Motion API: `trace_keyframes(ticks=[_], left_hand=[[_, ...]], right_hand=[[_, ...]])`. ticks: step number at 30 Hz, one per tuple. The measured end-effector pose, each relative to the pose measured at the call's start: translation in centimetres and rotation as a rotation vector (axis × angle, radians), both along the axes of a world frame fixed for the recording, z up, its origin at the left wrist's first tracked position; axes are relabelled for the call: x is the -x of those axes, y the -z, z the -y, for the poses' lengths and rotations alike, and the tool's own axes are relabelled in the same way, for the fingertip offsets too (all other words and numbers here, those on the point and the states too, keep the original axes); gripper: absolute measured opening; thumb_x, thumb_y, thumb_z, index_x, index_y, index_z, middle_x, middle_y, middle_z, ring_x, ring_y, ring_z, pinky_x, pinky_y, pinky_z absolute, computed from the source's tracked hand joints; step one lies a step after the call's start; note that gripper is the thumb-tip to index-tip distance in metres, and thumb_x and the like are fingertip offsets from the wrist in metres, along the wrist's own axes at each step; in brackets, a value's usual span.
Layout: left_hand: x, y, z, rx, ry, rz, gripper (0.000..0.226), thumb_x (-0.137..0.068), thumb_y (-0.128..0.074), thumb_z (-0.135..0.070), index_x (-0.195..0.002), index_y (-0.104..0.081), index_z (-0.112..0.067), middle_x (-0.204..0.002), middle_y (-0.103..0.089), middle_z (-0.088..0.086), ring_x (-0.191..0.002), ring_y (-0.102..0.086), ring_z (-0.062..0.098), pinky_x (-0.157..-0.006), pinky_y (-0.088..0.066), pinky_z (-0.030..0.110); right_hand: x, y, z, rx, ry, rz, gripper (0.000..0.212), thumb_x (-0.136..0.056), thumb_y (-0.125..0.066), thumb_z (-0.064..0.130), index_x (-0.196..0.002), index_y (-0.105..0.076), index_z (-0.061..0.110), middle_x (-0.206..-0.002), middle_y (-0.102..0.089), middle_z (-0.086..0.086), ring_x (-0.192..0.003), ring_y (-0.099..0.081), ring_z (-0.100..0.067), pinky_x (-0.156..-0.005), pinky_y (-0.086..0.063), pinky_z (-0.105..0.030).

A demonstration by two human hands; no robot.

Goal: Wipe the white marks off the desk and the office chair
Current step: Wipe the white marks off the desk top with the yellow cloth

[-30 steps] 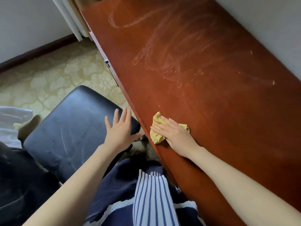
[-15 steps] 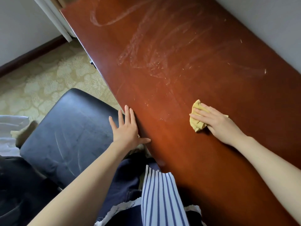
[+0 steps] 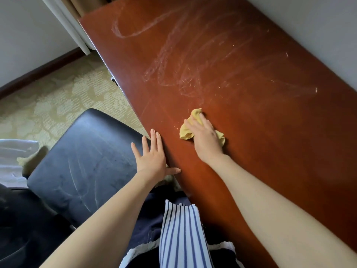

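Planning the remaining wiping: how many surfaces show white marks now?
2: the desk top, smeared beyond the yellow cloth, and the black chair seat, streaked. Hidden parts unknown.

One desk (image 3: 251,136) and one office chair (image 3: 87,151) are in view, the chair showing a single dark seat pad. There is one yellow cloth (image 3: 185,132). Two hands show, a left hand (image 3: 151,158) and a right hand (image 3: 205,141), each on one bare forearm. The white marks (image 3: 173,74) on the desk smear into one another and cannot be counted, though one loop-shaped streak (image 3: 133,30) stands apart at the far end. The seat carries at least three curved white streaks (image 3: 74,179). One blue-and-white striped fabric (image 3: 181,235) hangs at the bottom, and one white object (image 3: 13,157) sits at the left edge.
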State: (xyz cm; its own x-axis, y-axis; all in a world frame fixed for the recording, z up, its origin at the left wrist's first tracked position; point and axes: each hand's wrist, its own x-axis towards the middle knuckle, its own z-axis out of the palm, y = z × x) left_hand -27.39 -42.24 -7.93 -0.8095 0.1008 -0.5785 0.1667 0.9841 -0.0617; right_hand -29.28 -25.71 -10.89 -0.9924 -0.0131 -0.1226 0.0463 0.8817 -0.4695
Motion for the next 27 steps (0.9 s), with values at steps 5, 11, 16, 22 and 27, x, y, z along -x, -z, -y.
trace_keyframes(ticks=[5,11,16,22,27], left_hand=[[-0.1,-0.2,0.1,0.036,0.050,-0.049,0.130,-0.067,-0.047,-0.083,-0.146,0.018,-0.003,-0.157,0.021,0.011,-0.144,0.017,0.034,-0.111,0.007,0.060],[-0.1,-0.2,0.5,0.054,0.136,-0.113,0.131,-0.065,-0.040,-0.088,-0.147,0.013,0.000,-0.158,0.014,0.016,-0.144,0.020,0.032,-0.111,0.011,0.057],[0.0,-0.3,0.4,0.058,0.143,-0.111,0.132,-0.065,-0.040,-0.087,-0.146,0.012,0.003,-0.157,0.013,0.018,-0.144,0.018,0.029,-0.111,0.010,0.057],[0.0,-0.2,0.2,0.087,0.140,-0.108,0.133,-0.064,-0.039,-0.088,-0.146,0.014,0.004,-0.157,0.013,0.020,-0.145,0.017,0.031,-0.110,0.009,0.060],[0.3,-0.1,0.0,0.088,0.129,-0.086,0.133,-0.066,-0.042,-0.085,-0.144,0.016,0.005,-0.156,0.015,0.022,-0.144,0.018,0.032,-0.109,0.011,0.061]], right_hand=[[-4.8,-0.1,0.0,0.000,-0.311,-0.089,0.059,-0.094,-0.038,-0.006,-0.145,-0.034,0.024,-0.151,-0.032,0.002,-0.145,-0.011,-0.019,-0.115,0.001,-0.026],[-10.7,-0.5,-3.7,-0.005,-0.419,-0.075,0.060,-0.090,-0.048,-0.009,-0.141,-0.043,0.022,-0.147,-0.040,0.003,-0.142,-0.024,-0.019,-0.117,-0.017,-0.035],[-10.8,-1.7,-8.2,-0.085,-0.247,-0.088,0.066,-0.080,-0.056,-0.017,-0.136,-0.051,0.019,-0.142,-0.047,0.000,-0.138,-0.033,-0.023,-0.111,-0.033,-0.043],[-5.7,-2.1,-12.5,-0.050,0.075,0.138,0.063,-0.093,-0.038,-0.005,-0.142,-0.038,0.035,-0.154,-0.026,0.008,-0.145,-0.010,-0.011,-0.112,-0.029,-0.047],[1.1,-1.9,-11.2,-0.026,0.174,0.156,0.056,-0.097,-0.034,0.000,-0.144,-0.036,0.032,-0.155,-0.024,0.003,-0.146,-0.007,-0.017,-0.113,-0.025,-0.049]])
